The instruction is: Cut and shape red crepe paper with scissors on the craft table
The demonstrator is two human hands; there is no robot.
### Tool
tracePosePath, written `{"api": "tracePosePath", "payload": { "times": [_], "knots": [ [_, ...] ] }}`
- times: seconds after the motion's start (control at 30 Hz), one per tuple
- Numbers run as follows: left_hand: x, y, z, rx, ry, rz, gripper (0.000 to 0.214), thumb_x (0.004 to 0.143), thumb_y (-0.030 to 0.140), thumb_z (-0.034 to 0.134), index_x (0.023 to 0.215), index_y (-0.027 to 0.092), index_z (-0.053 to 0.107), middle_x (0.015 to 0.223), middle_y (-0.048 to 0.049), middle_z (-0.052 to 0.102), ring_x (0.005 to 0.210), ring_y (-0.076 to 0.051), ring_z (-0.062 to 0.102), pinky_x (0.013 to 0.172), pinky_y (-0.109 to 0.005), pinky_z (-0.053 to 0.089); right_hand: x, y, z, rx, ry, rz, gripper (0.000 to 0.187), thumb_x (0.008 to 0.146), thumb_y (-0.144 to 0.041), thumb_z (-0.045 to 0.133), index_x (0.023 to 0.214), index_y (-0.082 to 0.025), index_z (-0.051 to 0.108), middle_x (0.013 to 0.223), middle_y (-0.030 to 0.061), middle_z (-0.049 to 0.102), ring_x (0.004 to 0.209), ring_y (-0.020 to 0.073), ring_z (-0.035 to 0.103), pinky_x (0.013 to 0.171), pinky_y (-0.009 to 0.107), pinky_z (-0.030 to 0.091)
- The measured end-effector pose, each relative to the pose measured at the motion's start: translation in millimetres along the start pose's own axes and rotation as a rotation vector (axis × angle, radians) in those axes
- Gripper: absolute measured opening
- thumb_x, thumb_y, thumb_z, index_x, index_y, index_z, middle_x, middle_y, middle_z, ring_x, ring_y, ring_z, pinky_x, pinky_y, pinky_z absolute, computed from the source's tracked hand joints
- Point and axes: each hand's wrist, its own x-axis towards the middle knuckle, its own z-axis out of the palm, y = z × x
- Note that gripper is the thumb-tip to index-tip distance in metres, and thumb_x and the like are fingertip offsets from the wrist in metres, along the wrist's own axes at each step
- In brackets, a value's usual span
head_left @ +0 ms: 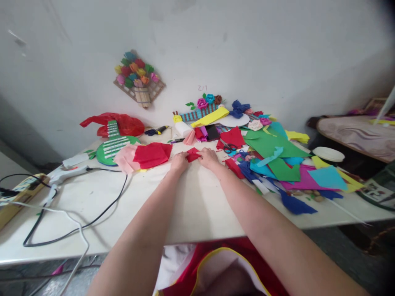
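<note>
A small piece of red paper (193,154) lies on the white table between my two hands. My left hand (179,161) has its fingers closed on the paper's left edge. On the right edge, my right hand (207,158) pinches it with thumb and fingers. The paper looks creased or folded, though its small size hides the detail. Left of my hands rest a larger red sheet (153,155) and a pink sheet (126,158). Scissors with dark handles (228,147) lie to the right, by another red sheet (232,137).
A glue gun (66,174) with its black cable (121,193) lies at the left, near a green guitar-shaped craft (103,152). Coloured paper scraps (277,148) cover the right side. A white bowl (328,154) stands beyond them. Paper flowers (135,70) hang on the wall.
</note>
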Motion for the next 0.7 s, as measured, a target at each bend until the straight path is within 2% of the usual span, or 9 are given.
{"api": "tracePosePath", "payload": {
  "times": [0.17, 0.27, 0.37, 0.5, 0.6, 0.7],
  "knots": [
    [-2.6, 4.5, -4.5, 0.093, -0.043, -0.075, 0.048, 0.072, 0.012, 0.042, 0.12, 0.019, 0.046, 0.105, -0.0123, 0.061, 0.096, -0.026, 0.057, 0.079, -0.036, 0.044, -0.4, 2.1, 4.1, 0.062, 0.089, 0.022, 0.035, 0.076, -0.025, 0.051, 0.109, -0.025, 0.06, 0.111, 0.0075, 0.052, 0.097, 0.0213, 0.049, 0.086, 0.033, 0.036],
    [-2.6, 2.1, -5.0, 0.088, -0.048, -0.065, 0.049, 0.074, 0.012, 0.039, 0.123, 0.018, 0.041, 0.109, -0.0131, 0.06, 0.099, -0.025, 0.055, 0.081, -0.036, 0.042, -1.0, 2.5, 3.8, 0.072, 0.157, -0.001, 0.037, 0.073, -0.024, 0.054, 0.11, -0.024, 0.059, 0.116, 0.0066, 0.05, 0.1, 0.0218, 0.047, 0.087, 0.035, 0.035],
    [-2.6, -1.5, -4.0, 0.038, -0.029, -0.049, 0.051, 0.073, 0.01, 0.038, 0.123, 0.018, 0.041, 0.112, -0.011, 0.058, 0.104, -0.022, 0.053, 0.085, -0.033, 0.041, -1.5, 1.2, 1.3, 0.081, 0.202, -0.052, 0.034, 0.073, -0.021, 0.054, 0.106, -0.023, 0.061, 0.113, 0.0054, 0.054, 0.102, 0.0217, 0.045, 0.087, 0.036, 0.033],
    [-4.0, -3.9, -3.6, 0.018, -0.018, -0.029, 0.053, 0.07, 0.008, 0.039, 0.12, 0.021, 0.047, 0.11, -0.0069, 0.06, 0.103, -0.021, 0.053, 0.087, -0.031, 0.04, -1.4, -1.6, -1.4, 0.128, 0.167, -0.126, 0.03, 0.077, -0.019, 0.049, 0.103, -0.021, 0.063, 0.107, 0.0041, 0.061, 0.101, 0.0194, 0.047, 0.09, 0.035, 0.031],
    [-6.2, -3.3, -5.1, 0.034, -0.02, 0.017, 0.049, 0.072, 0.01, 0.039, 0.117, 0.021, 0.053, 0.111, -0.0064, 0.061, 0.103, -0.022, 0.053, 0.091, -0.032, 0.037, -1.1, -3.3, -1.4, 0.132, 0.159, -0.159, 0.031, 0.081, -0.02, 0.042, 0.104, -0.021, 0.063, 0.112, 0.0027, 0.061, 0.114, 0.0187, 0.041, 0.099, 0.037, 0.021],
    [-8.6, -1.4, -7.1, 0.04, -0.022, 0.08, 0.047, 0.075, 0.012, 0.037, 0.117, 0.023, 0.055, 0.116, -0.0049, 0.058, 0.105, -0.021, 0.053, 0.096, -0.032, 0.033, -0.6, -4.6, 0.6, 0.089, 0.101, -0.182, 0.035, 0.082, -0.019, 0.038, 0.109, -0.022, 0.06, 0.122, 0.0011, 0.054, 0.123, 0.0178, 0.034, 0.104, 0.04, 0.012]
  ]
}}
